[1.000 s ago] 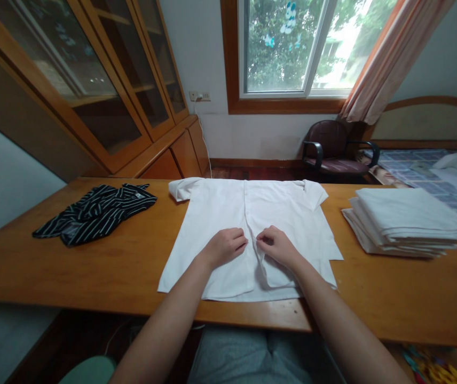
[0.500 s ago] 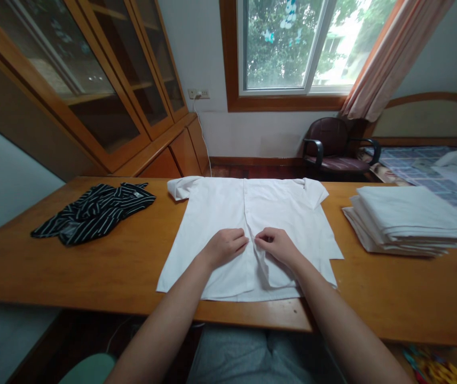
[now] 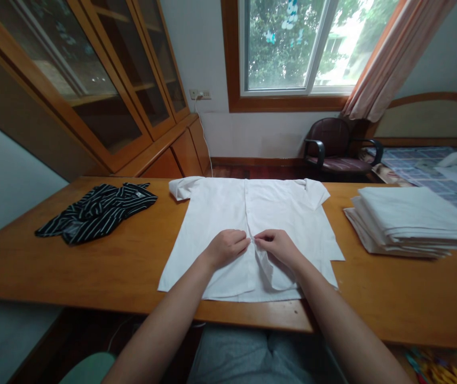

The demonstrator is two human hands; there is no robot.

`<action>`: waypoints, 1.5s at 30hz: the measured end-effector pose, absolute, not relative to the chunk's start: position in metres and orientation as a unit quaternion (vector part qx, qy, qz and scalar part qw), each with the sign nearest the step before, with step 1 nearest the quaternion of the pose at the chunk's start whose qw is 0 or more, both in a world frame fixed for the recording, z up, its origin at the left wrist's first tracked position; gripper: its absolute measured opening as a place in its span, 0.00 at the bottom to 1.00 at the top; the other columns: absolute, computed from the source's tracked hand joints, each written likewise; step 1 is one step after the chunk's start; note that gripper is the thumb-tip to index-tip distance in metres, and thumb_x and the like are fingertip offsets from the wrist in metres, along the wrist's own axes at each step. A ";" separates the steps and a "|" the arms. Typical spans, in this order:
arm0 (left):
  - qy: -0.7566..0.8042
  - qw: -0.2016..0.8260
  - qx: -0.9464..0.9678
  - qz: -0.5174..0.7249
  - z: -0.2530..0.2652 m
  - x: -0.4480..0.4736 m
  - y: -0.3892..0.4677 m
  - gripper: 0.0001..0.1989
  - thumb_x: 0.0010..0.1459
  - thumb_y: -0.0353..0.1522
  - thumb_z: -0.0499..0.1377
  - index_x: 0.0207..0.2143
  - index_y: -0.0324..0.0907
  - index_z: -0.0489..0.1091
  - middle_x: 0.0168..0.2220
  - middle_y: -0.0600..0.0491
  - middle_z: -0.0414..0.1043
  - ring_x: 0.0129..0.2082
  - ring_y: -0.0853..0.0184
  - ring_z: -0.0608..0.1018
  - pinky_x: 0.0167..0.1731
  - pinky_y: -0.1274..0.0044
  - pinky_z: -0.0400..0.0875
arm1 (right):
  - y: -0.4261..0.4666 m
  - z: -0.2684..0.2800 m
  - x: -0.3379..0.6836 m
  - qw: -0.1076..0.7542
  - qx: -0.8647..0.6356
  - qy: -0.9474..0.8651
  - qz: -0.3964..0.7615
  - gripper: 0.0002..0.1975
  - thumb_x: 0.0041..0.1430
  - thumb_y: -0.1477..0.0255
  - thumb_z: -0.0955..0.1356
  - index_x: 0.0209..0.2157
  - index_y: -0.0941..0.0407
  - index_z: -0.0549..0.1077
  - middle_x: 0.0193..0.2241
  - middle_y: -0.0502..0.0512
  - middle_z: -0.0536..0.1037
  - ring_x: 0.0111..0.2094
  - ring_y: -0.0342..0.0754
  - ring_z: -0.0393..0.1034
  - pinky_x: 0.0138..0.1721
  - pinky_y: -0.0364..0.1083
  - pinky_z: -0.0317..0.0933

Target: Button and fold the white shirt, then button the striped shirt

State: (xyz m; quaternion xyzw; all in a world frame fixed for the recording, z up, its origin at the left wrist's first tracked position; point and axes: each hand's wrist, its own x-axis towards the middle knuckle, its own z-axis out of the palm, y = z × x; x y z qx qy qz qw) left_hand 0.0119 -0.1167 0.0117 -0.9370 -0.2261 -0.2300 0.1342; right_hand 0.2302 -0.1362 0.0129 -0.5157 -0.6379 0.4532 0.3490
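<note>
A white short-sleeved shirt (image 3: 216, 213) lies spread on the wooden table, its collar end toward the far edge and its hem near me. Down its middle runs the button placket, closed in the upper part and parted lower down. My left hand (image 3: 228, 248) pinches the placket's left edge with curled fingers. Close beside it, my right hand (image 3: 275, 244) pinches the right edge, lifting that front panel slightly into a fold. The fingertips of both hands almost meet; any button between them is too small to make out.
A crumpled black-and-white striped garment (image 3: 100, 210) lies on the table (image 3: 104, 277) at left. Folded white cloths (image 3: 412, 216) are stacked at right. Beyond the table stand a glass-doored cabinet (image 3: 132, 106), an armchair (image 3: 332, 144) and a bed (image 3: 424, 165).
My right hand's fingertips have moved slightly left, closer to the left hand at the placket. The shirt otherwise lies as before.
</note>
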 end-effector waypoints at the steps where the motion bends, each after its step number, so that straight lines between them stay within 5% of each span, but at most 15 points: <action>1: -0.225 0.140 -0.936 -0.231 0.011 0.012 -0.117 0.10 0.68 0.30 0.51 0.35 0.41 0.70 0.28 0.54 0.66 0.28 0.68 0.70 0.29 0.74 0.64 | -0.137 0.014 0.230 0.349 -0.518 -0.630 0.461 0.11 0.53 0.67 0.69 0.34 0.57 0.83 0.31 0.55 0.83 0.33 0.50 0.75 0.34 0.45 0.64; 16: -0.228 0.146 -0.935 -0.229 0.011 0.014 -0.117 0.13 0.66 0.30 0.52 0.28 0.41 0.67 0.26 0.54 0.65 0.26 0.69 0.68 0.28 0.75 0.61 | -0.135 0.020 0.238 0.303 -0.468 -0.681 0.475 0.18 0.59 0.61 0.68 0.24 0.58 0.80 0.23 0.53 0.79 0.28 0.47 0.70 0.33 0.44 0.60; 22: -0.230 0.147 -0.933 -0.233 0.013 0.014 -0.117 0.13 0.67 0.30 0.51 0.28 0.42 0.68 0.26 0.54 0.63 0.26 0.68 0.67 0.26 0.74 0.61 | -0.135 0.016 0.234 0.332 -0.489 -0.665 0.457 0.11 0.55 0.69 0.69 0.36 0.58 0.82 0.32 0.56 0.83 0.34 0.50 0.74 0.38 0.46 0.64; 45: -0.259 0.075 -0.927 -0.260 0.009 0.013 -0.116 0.12 0.67 0.31 0.52 0.29 0.41 0.69 0.28 0.53 0.69 0.27 0.69 0.73 0.28 0.77 0.65 | -0.133 0.007 0.227 0.359 -0.479 -0.740 0.308 0.05 0.61 0.69 0.70 0.34 0.53 0.80 0.31 0.51 0.80 0.35 0.47 0.73 0.40 0.45 0.63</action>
